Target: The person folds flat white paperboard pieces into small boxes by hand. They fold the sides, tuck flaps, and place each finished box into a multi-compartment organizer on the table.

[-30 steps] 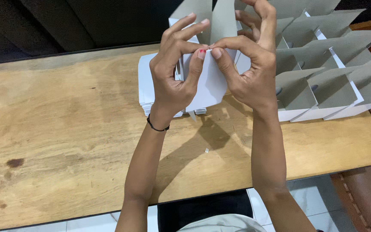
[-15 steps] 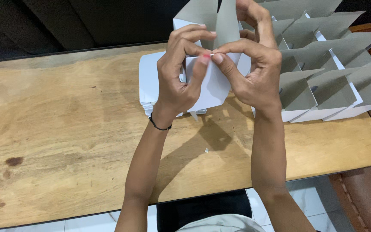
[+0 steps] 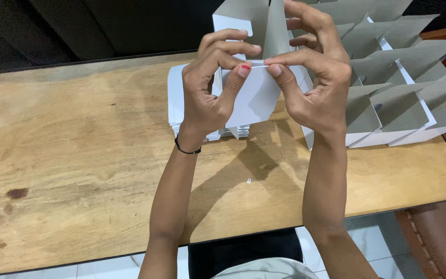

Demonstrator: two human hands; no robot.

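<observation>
Both hands hold a white and grey folded card box piece raised above the wooden table. My left hand grips its left side, thumb pressed on the white front flap. My right hand grips the right side, thumb meeting the left thumb at the flap's top edge. A grey panel stands up between the fingers. Under the hands lies a stack of flat white card blanks, partly hidden.
A row of assembled grey and white open boxes fills the table's back right. A tiny white paper scrap lies near the front edge. A brown seat stands at the lower right, over tiled floor.
The fingers of both hands have closed down over the box piece, and the thumbs have come together on the white flap. The piece has stayed at about the same height.
</observation>
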